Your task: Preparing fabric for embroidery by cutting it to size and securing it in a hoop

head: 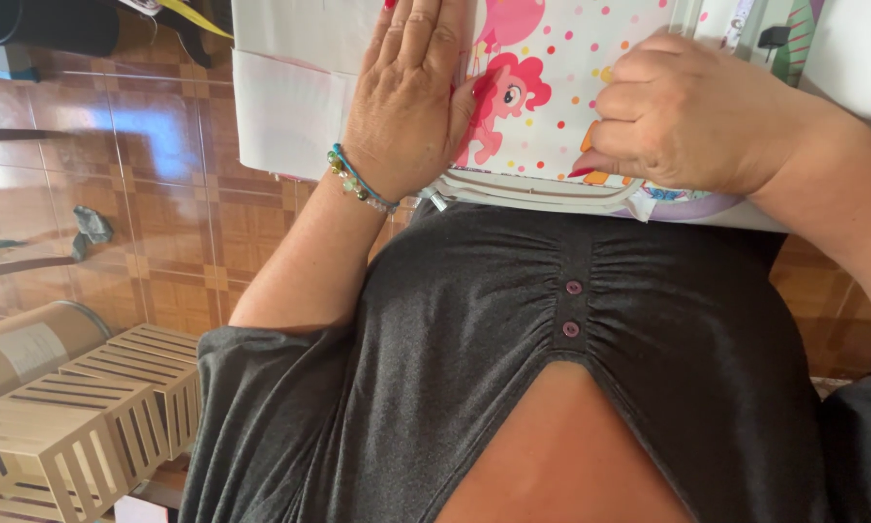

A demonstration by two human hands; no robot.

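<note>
From the head view, the cartoon-print sheet (552,107) is being pinned flat against the white board (290,107) just past the chest by the left hand (411,97), fingers spread wide. The right hand (692,111) is being curled shut on the sheet's near edge, so the flat palm is probably best kept firm while that edge is being pulled snug, no wrinkles.

We see a flat white package (542,107) with pink pony print and coloured dots, possibly a gift bag, at top centre.

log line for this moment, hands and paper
left hand: flat on cartoon pony paper | right hand: curled, pressing its near edge | floor: brown tile
</note>
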